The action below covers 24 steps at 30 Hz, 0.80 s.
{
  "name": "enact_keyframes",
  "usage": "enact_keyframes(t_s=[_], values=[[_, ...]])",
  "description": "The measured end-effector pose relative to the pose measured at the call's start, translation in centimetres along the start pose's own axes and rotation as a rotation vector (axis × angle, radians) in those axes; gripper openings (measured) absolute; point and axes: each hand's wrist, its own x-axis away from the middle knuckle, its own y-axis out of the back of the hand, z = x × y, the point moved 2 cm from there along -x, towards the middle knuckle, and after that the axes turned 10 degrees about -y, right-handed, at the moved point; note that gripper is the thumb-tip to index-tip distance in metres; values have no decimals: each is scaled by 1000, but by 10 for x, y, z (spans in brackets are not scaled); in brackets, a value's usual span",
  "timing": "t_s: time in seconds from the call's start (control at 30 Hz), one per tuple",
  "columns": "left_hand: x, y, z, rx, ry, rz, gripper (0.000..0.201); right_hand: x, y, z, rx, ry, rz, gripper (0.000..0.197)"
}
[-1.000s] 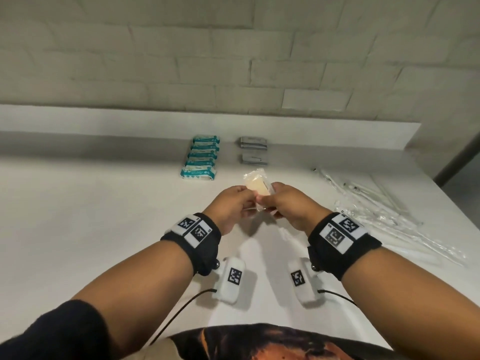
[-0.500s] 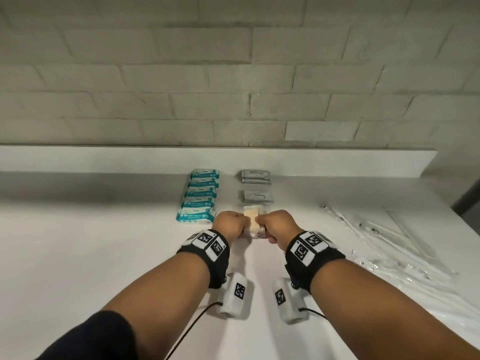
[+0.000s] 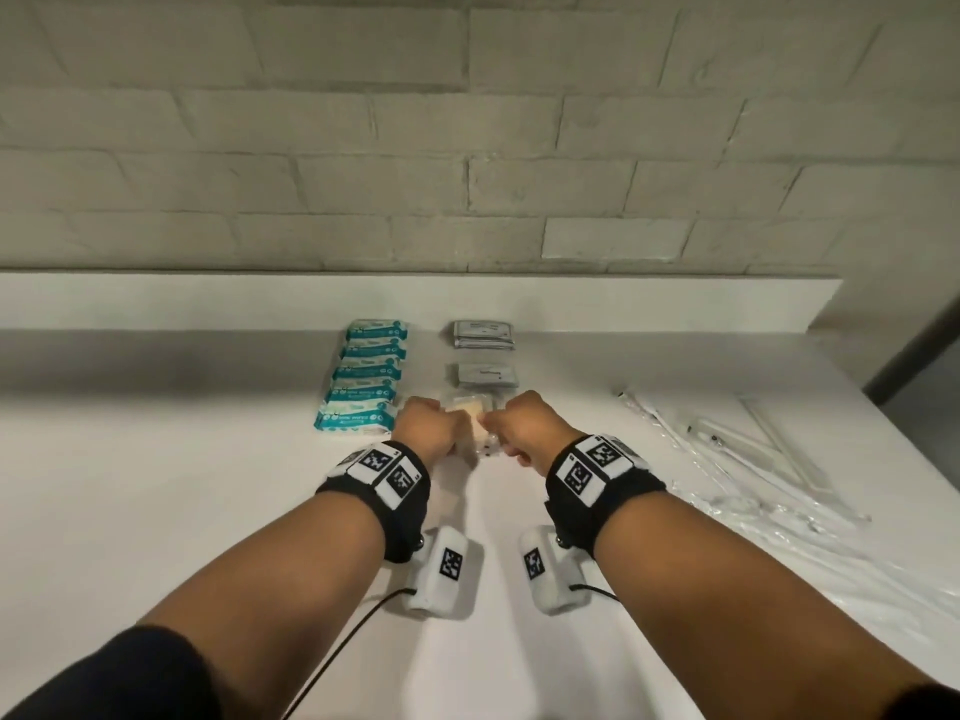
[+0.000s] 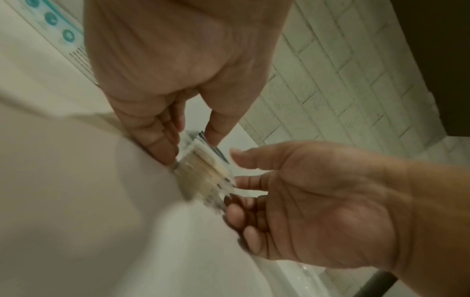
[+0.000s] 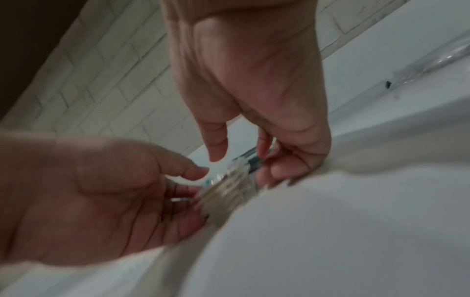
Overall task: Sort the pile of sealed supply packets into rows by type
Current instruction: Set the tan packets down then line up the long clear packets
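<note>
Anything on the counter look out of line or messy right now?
The long clear packets at the right lie crisscrossed in a loose heap, not a row. The teal packets and grey packets sit in tidy columns.

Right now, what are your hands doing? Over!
Left hand and right hand both touching the tan packet, fingers loose. Packet down below the grey packets. Nothing blocking.

Five teal packets (image 3: 363, 379) lying in one row, three grey packets (image 3: 484, 350) lying alongside, one beige packet (image 3: 469, 407) sitting below.
</note>
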Motion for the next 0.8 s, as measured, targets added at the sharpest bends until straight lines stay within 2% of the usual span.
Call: enact_keyframes(t_s=[0.03, 0.07, 0.13, 0.17, 0.27, 0.37, 0.43, 0.5, 0.57, 0.67, 0.73, 0.8], values=[[8, 4, -7, 6, 1, -14, 67, 7, 6, -1, -18, 16, 72, 25], [25, 6, -21, 7, -10, -22, 52, 17, 17, -3, -17, 36, 124, 20], [44, 6, -37, 10, -63, 0, 20, 38, 51, -13, 42, 115, 146, 20], [55, 4, -43, 21, -85, 41, 14, 47, 71, -22, 93, 154, 135, 22], [82, -3, -53, 28, -113, 183, 16, 68, 128, -50, 370, 172, 25, 20], [106, -22, -59, -69, -147, 330, 7, 85, 164, -78, 779, 52, -156, 28], [119, -41, -62, -196, -195, 420, 12, 97, 173, -98, 1007, -28, -166, 33], [131, -61, -64, -312, -246, 487, 21, 107, 171, -117, 1133, -32, -117, 37], [139, -78, -63, -396, -282, 538, 22, 111, 165, -134, 1097, 16, -88, 44], [148, -104, -64, -555, -351, 600, 24, 117, 161, -152, 921, 124, -33, 57], [150, -118, -66, -708, -432, 634, 34, 122, 169, -160, 748, 163, -1, 56], [154, -130, -67, -836, -479, 661, 42, 127, 185, -170, 637, 176, -34, 48]])
